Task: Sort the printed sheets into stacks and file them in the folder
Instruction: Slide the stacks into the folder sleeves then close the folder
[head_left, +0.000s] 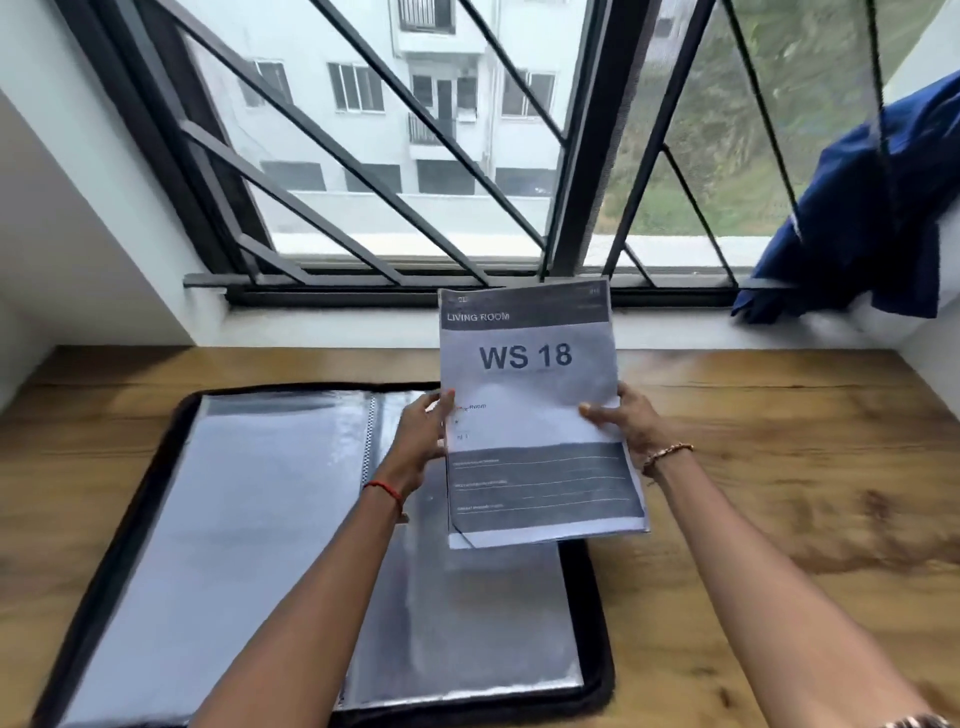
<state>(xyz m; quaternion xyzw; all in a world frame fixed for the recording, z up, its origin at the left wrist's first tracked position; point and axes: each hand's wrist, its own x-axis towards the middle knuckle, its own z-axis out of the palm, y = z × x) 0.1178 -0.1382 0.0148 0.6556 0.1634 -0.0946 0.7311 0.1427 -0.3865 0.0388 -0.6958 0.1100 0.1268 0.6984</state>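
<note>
worn | left grip: bare, thin red thread band round the wrist | right grip: bare, slim bracelet of pale and brown beads at the wrist | forearms: bare to the frame edge

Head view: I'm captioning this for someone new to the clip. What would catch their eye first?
A stack of printed sheets headed LIVING ROOM and WS 18 is held up at centre, the left hand and right hand gripping its side edges. Below it, an open black folder with clear sleeves lies on the wooden table. A blue cloth is draped on the windowsill at right.
</note>
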